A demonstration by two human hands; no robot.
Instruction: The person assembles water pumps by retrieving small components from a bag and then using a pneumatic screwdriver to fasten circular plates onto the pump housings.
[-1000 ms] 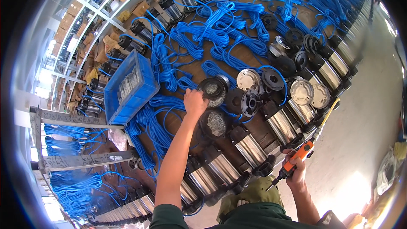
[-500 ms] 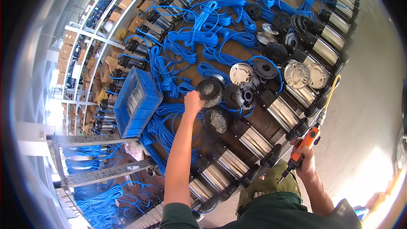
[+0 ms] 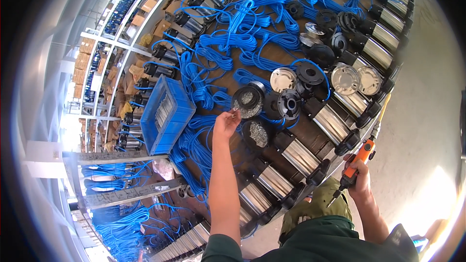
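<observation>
At the near edge of the worktop [image 3: 340, 131] the person's right hand [image 3: 358, 177] is wrapped fully around the orange handle of a powered screwdriver [image 3: 357, 165], bit pointing down and away from the work, idle beside the row of stainless-steel cylindrical pump bodies [image 3: 301, 157] that lie side by side along that edge.

Further in, the left hand [image 3: 225, 123] reaches out at the end of a straight arm. Its grip is a fingertip pinch, nearly closed, on what looks like a small metal screw or two [image 3: 235, 111]; they are too small to count. The pinch hangs just beside the round black dish of small silver screws [image 3: 247, 101], with a second black dish of screws [image 3: 257, 133] a little nearer the person. To the left of the hand sits a blue plastic crate [image 3: 167, 114] holding bright metal parts.

Just beyond the dishes lie black flanged pump caps [image 3: 290, 103] and shiny round steel cover plates [image 3: 282, 78], and across the middle and far side of the worktop run coils of blue cable [image 3: 233, 39].

My reading is that the step in hand is picking fasteners from the dish. The next move would call for carrying the pinch across to a cap or pump end without dropping the screws, seating one in its hole, and bringing the driver up from the near edge to meet it squarely.
</observation>
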